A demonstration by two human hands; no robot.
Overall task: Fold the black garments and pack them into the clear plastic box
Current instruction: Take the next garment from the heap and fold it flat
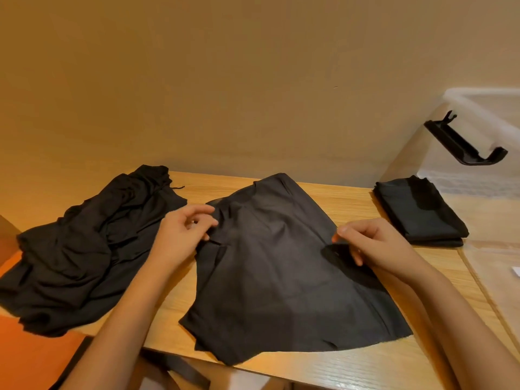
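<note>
Black fabric everywhere, head view only; one spread garment (281,277) lies flat mid-table on the wooden table (309,370), narrow end toward the wall, wide hem toward the near edge and just overhanging it.

Left hand (180,235) is at the garment's left edge, about halfway up; fingers curled, thumb and fingertips pinching the fabric at a small fold there; forearm crosses bare table between the garment and the pile.

Right hand (374,246) is at the opposite right edge, at about the same height; fingers curled, pinching the edge, with a darker flap of cloth bunched under the lower fingers.

Crumpled pile (84,249) of more black garments sits on the left of the table, unfolded; its near side hangs toward the table's left edge; a thin drawstring end pokes out at its far side; the pile is apart from the spread garment.

Clear plastic box (478,114) stands at the right end of the table, against the beige wall (225,80); a black latch (464,142) sticks out from its side; a folded stack (419,212) of black cloth shows through the box wall, looks to be lying on the box floor in its near-left corner; a white slip (516,270) is at the frame's right edge, too small to read.

Orange surface (28,356) is at lower left, beside the table; a dark strap (183,367) hangs below the near table edge.
</note>
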